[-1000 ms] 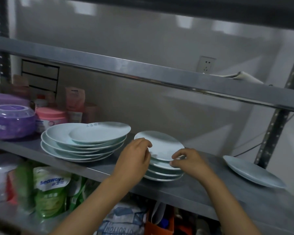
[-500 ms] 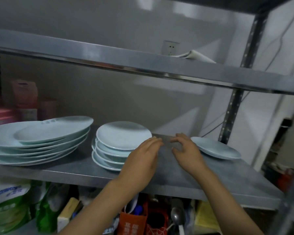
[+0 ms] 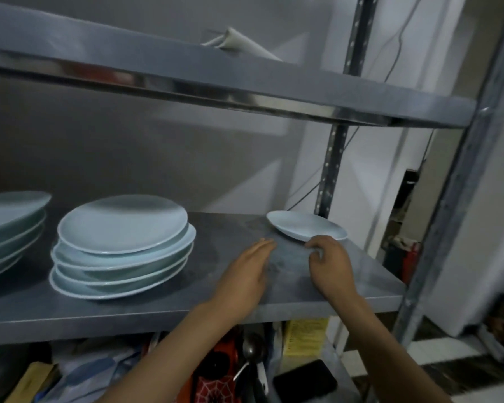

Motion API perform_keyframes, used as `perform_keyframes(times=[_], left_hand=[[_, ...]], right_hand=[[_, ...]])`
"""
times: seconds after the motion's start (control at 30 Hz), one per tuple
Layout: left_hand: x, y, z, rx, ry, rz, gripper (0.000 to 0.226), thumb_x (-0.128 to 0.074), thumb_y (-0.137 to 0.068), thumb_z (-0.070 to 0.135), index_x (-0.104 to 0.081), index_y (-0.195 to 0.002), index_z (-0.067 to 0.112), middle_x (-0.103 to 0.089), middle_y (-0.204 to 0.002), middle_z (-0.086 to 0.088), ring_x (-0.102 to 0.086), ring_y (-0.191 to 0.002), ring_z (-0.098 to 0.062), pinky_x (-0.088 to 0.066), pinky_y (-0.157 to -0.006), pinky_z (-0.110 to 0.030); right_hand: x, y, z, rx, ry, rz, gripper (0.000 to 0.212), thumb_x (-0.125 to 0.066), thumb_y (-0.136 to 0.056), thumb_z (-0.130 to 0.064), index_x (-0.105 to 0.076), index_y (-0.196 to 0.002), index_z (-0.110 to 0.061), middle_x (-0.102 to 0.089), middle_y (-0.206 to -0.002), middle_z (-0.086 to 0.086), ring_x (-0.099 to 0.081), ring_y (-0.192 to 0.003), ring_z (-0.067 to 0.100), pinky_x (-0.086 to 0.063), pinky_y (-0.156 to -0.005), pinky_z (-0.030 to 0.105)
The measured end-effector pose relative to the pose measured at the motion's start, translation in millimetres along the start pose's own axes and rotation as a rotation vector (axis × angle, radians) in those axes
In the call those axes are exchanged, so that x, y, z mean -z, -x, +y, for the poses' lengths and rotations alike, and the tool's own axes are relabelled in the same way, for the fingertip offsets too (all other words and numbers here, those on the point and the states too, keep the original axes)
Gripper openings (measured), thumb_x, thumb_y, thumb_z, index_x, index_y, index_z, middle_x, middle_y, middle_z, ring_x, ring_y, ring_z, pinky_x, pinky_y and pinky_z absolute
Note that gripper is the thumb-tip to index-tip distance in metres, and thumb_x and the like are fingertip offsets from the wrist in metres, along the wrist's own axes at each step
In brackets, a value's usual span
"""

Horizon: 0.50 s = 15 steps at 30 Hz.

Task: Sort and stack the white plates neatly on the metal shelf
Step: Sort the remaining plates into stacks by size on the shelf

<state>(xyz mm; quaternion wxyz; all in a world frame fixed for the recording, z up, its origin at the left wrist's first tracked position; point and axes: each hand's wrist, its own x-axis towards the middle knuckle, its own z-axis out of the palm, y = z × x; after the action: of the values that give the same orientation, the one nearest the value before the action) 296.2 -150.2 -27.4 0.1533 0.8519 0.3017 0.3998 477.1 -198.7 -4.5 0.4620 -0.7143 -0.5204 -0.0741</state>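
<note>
A stack of several small white plates [image 3: 122, 228] stands left of centre on the metal shelf [image 3: 146, 318]. At the left edge sits a stack of larger plates [image 3: 9, 219]. A single small plate [image 3: 303, 226] lies alone at the back right of the shelf. My right hand [image 3: 330, 267] has its fingers curled over that plate's near rim, thumb underneath. My left hand [image 3: 245, 274] hovers flat over the bare shelf between the stack and the single plate, fingers straight, holding nothing.
An upper shelf [image 3: 245, 82] runs overhead with folded paper [image 3: 239, 43] on it. A perforated post [image 3: 330, 175] stands behind the single plate. Below the shelf are a spoon [image 3: 252, 351], a black phone [image 3: 306, 382] and a yellow box [image 3: 304, 335].
Both hands left the small stack and moved right across the shelf. My right hand has reached the single plate's rim. The view has swung right.
</note>
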Motion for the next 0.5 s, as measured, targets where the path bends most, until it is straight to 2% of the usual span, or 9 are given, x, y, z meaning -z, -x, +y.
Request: perform_keyframes(times=[0.07, 0.13, 0.23, 0.33, 0.43, 0.5], left_hand=[[-24.0, -19.8, -1.6, -0.041, -0.011, -0.03, 0.047, -0.041, -0.098, 0.01, -0.038, -0.144, 0.021, -0.034, -0.152, 0.0, -0.03, -0.14, -0.011, -0.022, -0.116, -0.025], [-40.8, -38.1, 3.1, -0.046, -0.011, -0.082, 0.048, -0.041, -0.097, 0.009, -0.037, -0.144, 0.02, -0.035, -0.151, -0.002, -0.033, -0.138, -0.014, -0.024, -0.116, -0.027], [-44.2, -50.2, -0.3, -0.102, -0.023, -0.099, 0.061, -0.043, -0.094, 0.004, -0.026, -0.148, 0.028, -0.021, -0.157, -0.003, -0.028, -0.14, -0.019, -0.031, -0.113, -0.037], [-60.3, -73.9, -6.9, -0.179, -0.204, -0.129, 0.087, -0.06, -0.084, 0.003, -0.012, -0.15, 0.032, -0.002, -0.16, -0.004, -0.018, -0.143, -0.027, -0.03, -0.111, -0.039], [-82.9, -96.8, -1.2, -0.168, -0.226, -0.126, 0.069, -0.045, -0.095, 0.009, -0.01, -0.151, 0.03, -0.002, -0.16, -0.006, -0.005, -0.146, -0.026, -0.013, -0.118, -0.04], [-91.9, -108.6, -7.7, -0.149, -0.265, -0.114, 0.06, -0.041, -0.095, 0.01, -0.02, -0.15, 0.023, -0.018, -0.157, -0.011, -0.013, -0.144, -0.028, -0.018, -0.117, -0.044]], right_hand=[[4.1, -5.2, 15.2, -0.134, -0.05, 0.176, 0.025, -0.054, -0.085, -0.005, -0.061, -0.102, -0.021, -0.06, -0.112, -0.001, -0.054, -0.095, 0.013, -0.041, -0.079, 0.024], [3.5, -8.9, 29.1, -0.292, 0.015, 0.263, 0.028, -0.056, -0.083, -0.009, -0.059, -0.109, -0.019, -0.056, -0.117, 0.002, -0.053, -0.101, 0.017, -0.046, -0.086, 0.031], [-6.7, -2.3, 22.3, -0.434, 0.102, 0.149, 0.044, -0.059, -0.078, -0.013, -0.051, -0.12, -0.009, -0.051, -0.124, 0.012, -0.048, -0.114, 0.03, -0.043, -0.099, 0.042], [-19.9, -4.5, 18.0, -0.358, 0.36, 0.089, 0.047, -0.058, -0.079, -0.018, -0.044, -0.123, -0.007, -0.05, -0.123, 0.013, -0.048, -0.114, 0.029, -0.04, -0.1, 0.037], [-25.3, -9.7, 26.0, -0.339, 0.451, 0.083, 0.05, -0.056, -0.082, -0.021, -0.038, -0.127, -0.007, -0.048, -0.125, 0.012, -0.046, -0.117, 0.027, -0.037, -0.102, 0.035], [-24.6, -11.5, 30.4, -0.38, 0.425, 0.059, 0.051, -0.054, -0.083, -0.023, -0.036, -0.128, -0.007, -0.045, -0.127, 0.012, -0.043, -0.119, 0.029, -0.035, -0.104, 0.037]])
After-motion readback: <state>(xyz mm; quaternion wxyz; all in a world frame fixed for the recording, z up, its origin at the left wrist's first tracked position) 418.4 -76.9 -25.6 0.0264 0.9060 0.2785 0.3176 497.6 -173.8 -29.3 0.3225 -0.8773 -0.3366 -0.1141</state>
